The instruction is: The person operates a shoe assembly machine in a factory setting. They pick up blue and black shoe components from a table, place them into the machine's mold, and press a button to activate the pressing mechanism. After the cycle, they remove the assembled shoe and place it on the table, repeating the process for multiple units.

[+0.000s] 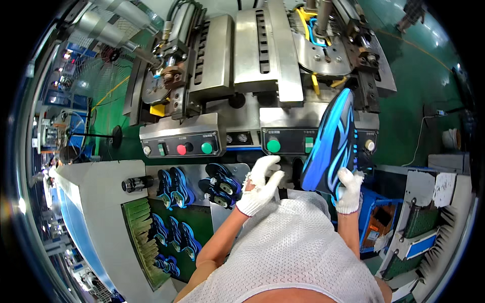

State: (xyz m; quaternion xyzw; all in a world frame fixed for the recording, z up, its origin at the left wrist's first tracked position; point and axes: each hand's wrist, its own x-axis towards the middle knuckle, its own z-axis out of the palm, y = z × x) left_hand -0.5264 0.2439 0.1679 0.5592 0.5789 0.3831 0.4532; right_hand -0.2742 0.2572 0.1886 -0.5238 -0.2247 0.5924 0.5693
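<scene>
My right hand [348, 191], in a white knit glove, grips the heel end of a blue and black sports shoe [331, 141]. The shoe is tilted, toe pointing up and away, its blue sole side facing left. In front of my body, my gloved left hand [261, 186] has its fingers apart with nothing in them. Beside that hand, to its left, several black and blue shoes [222, 184] lie on a metal plate [202, 202].
A metal press machine [255, 50] stands ahead, with button panels [182, 144] along its front. More shoes [174, 235] rest on a green conveyor [204, 227] at left. A blue crate [371, 212] and brush-edged conveyor [419, 227] are at right. A person's legs [404, 22] show far right.
</scene>
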